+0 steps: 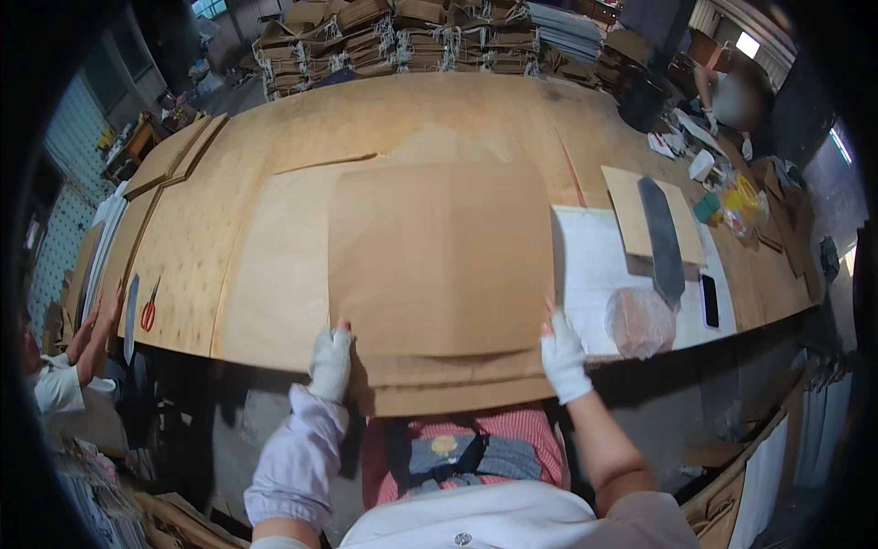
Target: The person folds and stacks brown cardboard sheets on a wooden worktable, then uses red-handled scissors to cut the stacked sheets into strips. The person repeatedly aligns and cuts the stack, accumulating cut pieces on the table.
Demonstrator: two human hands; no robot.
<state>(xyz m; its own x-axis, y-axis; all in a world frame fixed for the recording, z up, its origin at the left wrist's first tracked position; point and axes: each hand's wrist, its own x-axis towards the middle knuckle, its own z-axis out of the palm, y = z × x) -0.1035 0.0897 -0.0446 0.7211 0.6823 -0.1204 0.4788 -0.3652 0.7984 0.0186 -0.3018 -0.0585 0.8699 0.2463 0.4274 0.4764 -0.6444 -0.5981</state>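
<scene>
Left hand (329, 361): white-gloved, grip clenched on the left edge of a stack of brown paper sheets (441, 265).
Right hand (563, 355): white-gloved, grip clenched on the stack's right edge.
Stack: lies flat at the near edge of the plywood desk (229, 220), lower sheets overhanging toward the person's lap.
Right of stack: white sheet (594, 265), clear plastic bag (638, 322), dark strip (662, 233) on a tan card, black phone (710, 300).
Far left: red-handled scissors (148, 309), another person's hands (108, 306) nearby.
Far end: bundled brown paper bags (402, 38).
</scene>
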